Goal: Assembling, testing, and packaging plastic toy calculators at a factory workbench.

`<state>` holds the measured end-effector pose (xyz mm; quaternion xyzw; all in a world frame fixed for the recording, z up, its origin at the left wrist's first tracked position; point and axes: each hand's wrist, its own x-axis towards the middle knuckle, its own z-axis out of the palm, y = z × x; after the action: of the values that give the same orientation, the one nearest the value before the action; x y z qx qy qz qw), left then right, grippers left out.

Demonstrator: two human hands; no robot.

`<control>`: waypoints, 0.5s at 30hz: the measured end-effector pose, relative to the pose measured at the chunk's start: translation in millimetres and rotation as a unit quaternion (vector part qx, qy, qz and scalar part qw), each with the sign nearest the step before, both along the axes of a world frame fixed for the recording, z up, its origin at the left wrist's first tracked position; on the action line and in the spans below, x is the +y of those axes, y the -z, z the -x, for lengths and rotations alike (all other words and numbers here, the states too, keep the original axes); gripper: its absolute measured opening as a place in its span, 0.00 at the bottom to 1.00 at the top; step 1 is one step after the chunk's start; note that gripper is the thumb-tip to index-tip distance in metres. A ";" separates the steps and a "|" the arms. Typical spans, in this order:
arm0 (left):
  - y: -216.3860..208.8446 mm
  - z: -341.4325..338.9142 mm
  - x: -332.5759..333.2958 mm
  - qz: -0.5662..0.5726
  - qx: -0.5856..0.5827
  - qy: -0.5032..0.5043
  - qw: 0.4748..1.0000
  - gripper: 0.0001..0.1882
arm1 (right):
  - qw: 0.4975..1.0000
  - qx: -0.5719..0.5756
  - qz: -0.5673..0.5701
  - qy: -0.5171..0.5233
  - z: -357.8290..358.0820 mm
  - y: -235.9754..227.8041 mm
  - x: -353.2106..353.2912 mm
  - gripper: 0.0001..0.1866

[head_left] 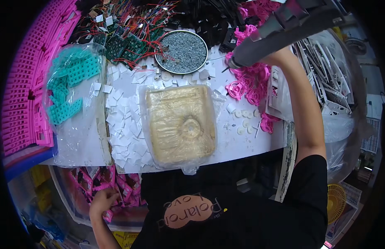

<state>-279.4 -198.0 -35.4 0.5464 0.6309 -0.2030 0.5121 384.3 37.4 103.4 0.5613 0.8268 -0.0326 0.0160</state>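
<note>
My left hand [103, 202] is down at the lower left, among pink plastic parts [128, 186] in a clear bin below the table edge. Its fingers are curled together against one of these parts. My right arm is raised at the upper right, with my right hand [278, 57] at a dark electric screwdriver [258, 45]. The tool hides most of those fingers, which appear wrapped round its body. The screwdriver's thin bit points down and left, above the table. A yellowish pad wrapped in clear plastic [182, 124] lies in front of me, with a round hollow in it.
A round dish of small screws [182, 52] stands behind the pad. Around it lie wired green circuit boards [126, 47], white paper squares [124, 133], pink rings [252, 85] and small white discs [244, 120]. Teal parts [70, 89] sit in a bag beside a pink crate [24, 95]. White frames [327, 76] fill a bag at right.
</note>
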 end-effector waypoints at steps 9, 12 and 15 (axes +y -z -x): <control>-120.7 -206.6 82.3 -0.334 -0.280 0.229 0.870 0.21 | 0.925 0.321 0.093 0.181 34.1 7.4 -84.4 0.17; -98.9 -272.3 77.0 -0.222 -0.438 -0.041 0.870 0.26 | 0.742 0.578 0.224 0.256 83.0 33.6 -131.7 0.19; -81.3 -317.8 86.9 -0.120 -0.539 -0.163 0.817 0.25 | 0.725 0.624 0.189 0.221 135.3 58.0 -167.8 0.21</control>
<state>38.4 -111.0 45.9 0.5147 0.3529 0.2878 0.7265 248.9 -130.4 45.3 0.5663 0.4797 -0.5338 -0.4054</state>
